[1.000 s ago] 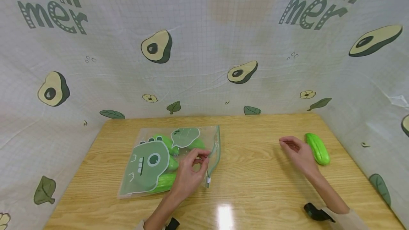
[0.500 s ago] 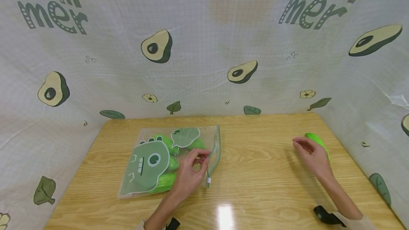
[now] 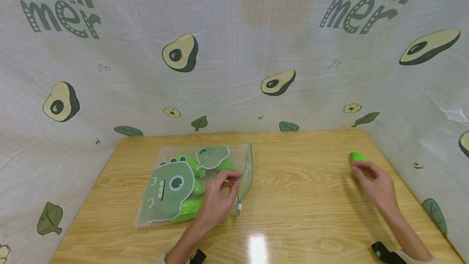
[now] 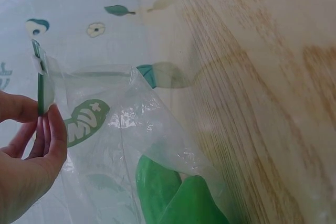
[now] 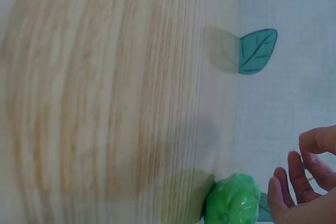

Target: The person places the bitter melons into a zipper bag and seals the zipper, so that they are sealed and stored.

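Observation:
A clear zip bag (image 3: 161, 190) with a green monster print lies at left in the head view, several green vegetables (image 3: 188, 209) inside. My left hand (image 3: 217, 199) pinches its open-end edge between thumb and fingers, lifting that green strip (image 4: 41, 93) in the left wrist view. A white slider (image 3: 239, 206) sits at the strip's near end. On the right, my right hand (image 3: 379, 186) hovers over a single bright green, bumpy vegetable (image 3: 357, 157), covering most of it in the head view. The right wrist view shows loosely bent fingers beside the vegetable's end, holding nothing.
A wooden table (image 3: 293, 182) bears everything, with a glossy light reflection near its front. Pale cloth (image 3: 234, 52) printed with avocados and leaves stands behind the table and along both sides. Dark straps (image 3: 386, 252) sit at both wrists.
My right hand has moved rightward, from left of the lone vegetable to over it, hiding most of it. The left hand and the bag stay in place.

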Demonstrator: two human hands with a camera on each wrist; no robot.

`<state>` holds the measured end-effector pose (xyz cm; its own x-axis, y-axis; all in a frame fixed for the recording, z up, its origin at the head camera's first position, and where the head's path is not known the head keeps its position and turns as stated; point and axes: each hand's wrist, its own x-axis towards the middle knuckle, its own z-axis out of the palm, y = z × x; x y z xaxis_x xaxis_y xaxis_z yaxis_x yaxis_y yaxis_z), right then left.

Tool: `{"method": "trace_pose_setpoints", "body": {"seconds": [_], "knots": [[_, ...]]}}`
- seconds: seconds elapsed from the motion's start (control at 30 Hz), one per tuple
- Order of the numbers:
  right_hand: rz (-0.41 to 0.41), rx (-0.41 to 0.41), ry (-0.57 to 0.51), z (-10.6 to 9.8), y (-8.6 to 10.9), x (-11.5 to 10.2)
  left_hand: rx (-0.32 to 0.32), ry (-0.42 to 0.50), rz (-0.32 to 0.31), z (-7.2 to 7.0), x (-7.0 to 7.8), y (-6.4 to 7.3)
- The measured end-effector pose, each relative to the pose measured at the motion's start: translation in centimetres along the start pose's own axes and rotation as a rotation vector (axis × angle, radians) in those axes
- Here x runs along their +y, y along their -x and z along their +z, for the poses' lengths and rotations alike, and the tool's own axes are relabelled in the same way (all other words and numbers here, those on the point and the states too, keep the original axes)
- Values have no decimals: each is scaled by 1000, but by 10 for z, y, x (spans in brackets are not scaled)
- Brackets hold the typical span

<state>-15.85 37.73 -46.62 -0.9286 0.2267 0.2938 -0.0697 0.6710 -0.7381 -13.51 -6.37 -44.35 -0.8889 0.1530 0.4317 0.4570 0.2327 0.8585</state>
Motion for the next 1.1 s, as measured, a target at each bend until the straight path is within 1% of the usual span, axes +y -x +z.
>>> {"method": "trace_pose_setpoints", "body": {"seconds": [0.23,0.3,0.4,0.5,0.6,0.83,1.1], "knots": [[66,48,38,-7,5,11,0,1,-3,0,0,0],[86,56,63,-10,6,13,3,-3,1,0,-1,0],[114,46,108,-12,8,15,4,-3,-1,0,-1,0],[138,15,131,-14,10,16,5,2,-6,0,-1,0],[147,4,137,-16,9,19,3,9,-11,0,0,0],[116,3,122,-17,8,29,0,10,-7,0,-1,0],[116,-20,101,-15,6,35,5,15,-3,0,0,1]]}}
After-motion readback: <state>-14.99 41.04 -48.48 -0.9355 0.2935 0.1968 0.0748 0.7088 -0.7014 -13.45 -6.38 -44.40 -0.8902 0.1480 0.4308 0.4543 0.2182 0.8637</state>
